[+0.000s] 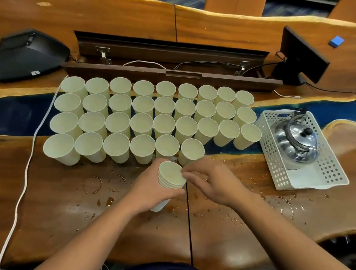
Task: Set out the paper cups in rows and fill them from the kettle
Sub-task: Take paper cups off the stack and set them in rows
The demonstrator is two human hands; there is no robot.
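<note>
Both hands at work near the table's front edge: left hand (150,190) wrapped around a short nested stack of cups (170,179), holding it upright off the wood so the top cup can be freed; right hand (213,183) reaching in from the right, fingertips (186,175) pinching at the top rim, apparently to peel off one cup, though the exact contact is hard to read from above.

Ordered by size:

1. Wooden table (72,207), with a blue resin band across the middle. Wet near the front: droplets and ring marks (92,184) scattered around the hands. Slippery footing for light cups; care advised.
2. Grid of set-out cups (152,118), upright and rim to rim. Three back rows complete at nine each; front row at six, ending in the last-placed cup (192,151). Open space to its right, hence the stack held just below that spot. All cups seemingly empty.
3. White perforated basket (334,176) at the right, just beside the grid, holding the kettle clear of the working area.
4. Steel kettle (296,143) inside the basket, lid on, untouched. Filling not yet begun.

Judged stage: laying-out nearly finished, roughly three places left in the front row.
</note>
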